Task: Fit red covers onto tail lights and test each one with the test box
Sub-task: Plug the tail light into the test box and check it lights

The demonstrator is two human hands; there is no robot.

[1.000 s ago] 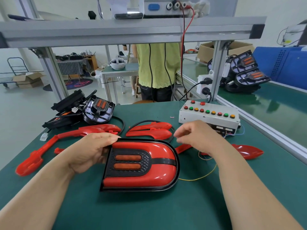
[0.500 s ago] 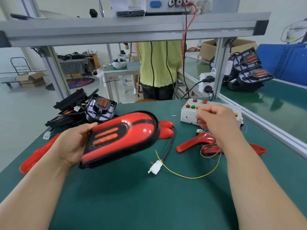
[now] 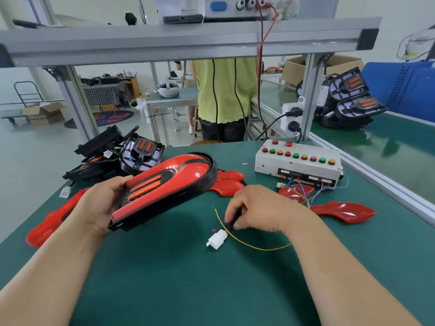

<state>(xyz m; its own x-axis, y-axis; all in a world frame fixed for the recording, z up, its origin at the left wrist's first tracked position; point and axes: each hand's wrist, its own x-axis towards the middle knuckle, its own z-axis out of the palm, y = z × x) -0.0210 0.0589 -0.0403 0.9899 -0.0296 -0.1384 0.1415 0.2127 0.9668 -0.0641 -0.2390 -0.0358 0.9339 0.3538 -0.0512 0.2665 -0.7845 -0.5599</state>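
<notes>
**Covered tail light raised, lead pinched at connector**

The right hand (image 3: 259, 210) has its fingers curled and pinches the black lead (image 3: 236, 216) just above the white connector (image 3: 217, 238). The connector lies on the green table (image 3: 188, 278) at that hand's 7 o'clock. A yellow wire (image 3: 259, 248) curves past the connector toward the right forearm.

The left hand (image 3: 101, 205) grips the flat end of the tail light (image 3: 169, 184) — red cover fitted — with its thumb at the face edge and its fingers hidden beneath. The unit is tilted and clear of the table, rounded end toward 1 o'clock.

The test box (image 3: 299, 165) sits at the right hand's 1 o'clock, with coloured wires trailing from its front. Loose red covers (image 3: 343, 211) lie at that hand's 3 and 11 o'clock. Bare tail lights (image 3: 141, 154) are piled at the left hand's 12 o'clock.

A cardboard box (image 3: 293, 72) stands far off at 1 o'clock — its contents cannot be seen.
</notes>
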